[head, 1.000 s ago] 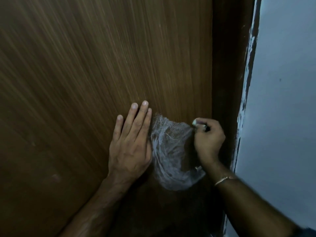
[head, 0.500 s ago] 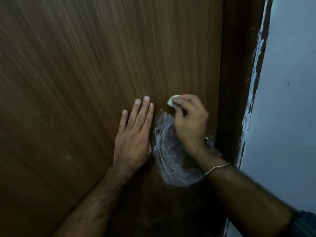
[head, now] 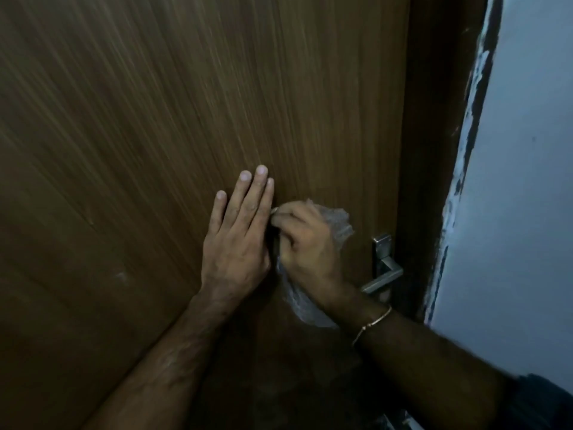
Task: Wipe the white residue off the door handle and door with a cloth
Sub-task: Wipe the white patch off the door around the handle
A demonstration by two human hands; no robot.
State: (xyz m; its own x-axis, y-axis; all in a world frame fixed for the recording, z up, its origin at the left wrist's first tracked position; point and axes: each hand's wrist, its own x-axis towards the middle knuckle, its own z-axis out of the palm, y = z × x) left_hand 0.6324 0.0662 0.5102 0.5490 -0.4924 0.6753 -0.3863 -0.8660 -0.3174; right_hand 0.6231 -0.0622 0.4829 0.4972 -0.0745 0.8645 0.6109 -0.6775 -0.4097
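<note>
The brown wooden door [head: 186,119] fills most of the view. A hazy white residue patch [head: 339,226] is smeared on it just left of the metal door handle [head: 386,273]. My left hand [head: 238,243] lies flat on the door with straight fingers and holds nothing. My right hand [head: 307,252] rests on the residue patch, covering its middle. Its fingertips pinch a small white piece [head: 274,211] right against my left hand's forefinger. What that piece is made of cannot be told. The handle's lever sticks out beside my right wrist.
A dark door frame [head: 434,150] runs down the right of the door. Beyond it is a pale wall [head: 521,212], with rough white paint smears along the frame's edge [head: 474,88]. A thin bracelet [head: 372,324] circles my right wrist.
My right hand has swept from the door's right edge near the handle up and then leftward across the white patch to my left hand. My left hand stayed flat on the door.
</note>
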